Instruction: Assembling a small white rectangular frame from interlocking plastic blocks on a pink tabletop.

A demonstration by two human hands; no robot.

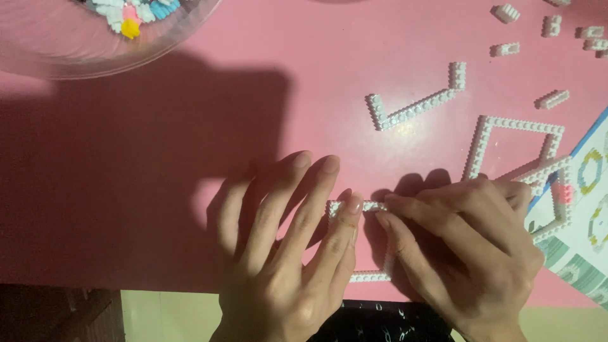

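Note:
A small frame of tiny white bricks (369, 276) lies flat on the pink table (190, 126) near its front edge. My left hand (288, 253) rests on the frame's left side, its index fingertip pressing the top strip. From the right, my right hand (465, 250) covers the frame's right side, and its fingertips pinch the same top strip. Much of the frame is hidden under both hands.
A white U-shaped brick strip (415, 107) and a larger white square frame (513, 149) lie at the right. Loose white bricks (552, 98) are scattered at top right. A clear bowl (76, 47) with coloured bricks sits top left. A printed instruction sheet (586, 209) lies at the right edge.

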